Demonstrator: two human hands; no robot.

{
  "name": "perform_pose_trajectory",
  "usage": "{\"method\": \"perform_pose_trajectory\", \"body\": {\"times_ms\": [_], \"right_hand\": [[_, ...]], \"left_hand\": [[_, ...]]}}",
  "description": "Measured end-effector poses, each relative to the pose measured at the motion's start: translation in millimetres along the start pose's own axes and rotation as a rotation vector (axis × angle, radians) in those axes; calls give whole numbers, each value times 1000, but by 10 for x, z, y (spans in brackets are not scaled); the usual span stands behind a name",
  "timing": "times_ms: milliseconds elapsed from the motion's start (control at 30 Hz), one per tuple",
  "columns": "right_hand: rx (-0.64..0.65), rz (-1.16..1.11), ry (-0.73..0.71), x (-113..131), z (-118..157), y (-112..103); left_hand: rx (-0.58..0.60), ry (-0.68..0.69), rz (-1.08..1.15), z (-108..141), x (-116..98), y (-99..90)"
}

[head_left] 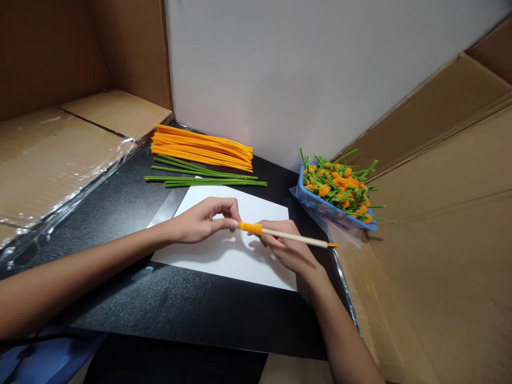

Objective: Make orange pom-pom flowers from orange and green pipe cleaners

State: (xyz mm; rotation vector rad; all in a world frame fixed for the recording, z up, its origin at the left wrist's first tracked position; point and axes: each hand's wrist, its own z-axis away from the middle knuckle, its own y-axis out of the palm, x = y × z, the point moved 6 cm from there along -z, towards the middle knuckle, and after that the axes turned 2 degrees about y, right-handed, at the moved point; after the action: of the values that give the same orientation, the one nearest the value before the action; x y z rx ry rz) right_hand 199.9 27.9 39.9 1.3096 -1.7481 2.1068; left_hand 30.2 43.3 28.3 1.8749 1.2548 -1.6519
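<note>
We find the left hand [202,220] with its grip nearly closed, the thumb and fingertips pinching the end of an orange pipe-cleaner coil [250,228]. This coil is wound around the near-left end of a wooden stick [296,237]. The right hand [288,250] has a closed grip on the stick, just behind the coil. Both hands work above a white paper sheet [224,261] on the black bench [180,304]. Beyond the sheet we note a bundle of orange pipe cleaners [202,149] and a bundle of green pipe cleaners [206,178]. To the right, a blue plastic basket [332,212] holds green-stemmed orange pipe-cleaner flowers [336,184]. Cardboard panels [440,240] flank the bench.
</note>
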Motion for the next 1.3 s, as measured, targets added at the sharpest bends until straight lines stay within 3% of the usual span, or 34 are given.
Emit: {"method": "perform_pose_trajectory", "body": {"times_ms": [100,200,267,367,467,567,667,733,900,1067,1133,1200,1300], "right_hand": [[-5,208,8,50,7,74],[-27,415,-8,101,32,91],[-91,479,-75,165,61,51],[-198,470,-159,228,103,-74],[-224,324,-145,162,98,-220],[-136,87,-63,8,55,-272],[-15,-83,-4,-68,22,-193],[-15,-137,0,-41,12,-137],[-59,-67,-10,95,20,6],[-202,276,-103,173,86,-9],[-263,364,-174,218,119,-36],[-293,425,-230,264,141,-59],[-302,440,-238,291,136,-121]], "left_hand": [[-198,-13,-173,-1,82,-121],[-302,-26,-501,15,113,-225],[-278,-25,-662,14,105,-241],[-94,-3,-719,-3,85,-175],[118,51,-567,3,37,-79],[170,61,-297,15,-22,-55],[153,12,-20,15,-33,-22],[128,-22,142,8,-17,23],[-104,-62,284,-25,127,-3],[-367,-64,-18,-21,251,-249],[-405,-63,-217,-6,228,-316],[-352,-59,-391,-3,183,-312],[-138,-17,-493,-13,121,-212]]}}
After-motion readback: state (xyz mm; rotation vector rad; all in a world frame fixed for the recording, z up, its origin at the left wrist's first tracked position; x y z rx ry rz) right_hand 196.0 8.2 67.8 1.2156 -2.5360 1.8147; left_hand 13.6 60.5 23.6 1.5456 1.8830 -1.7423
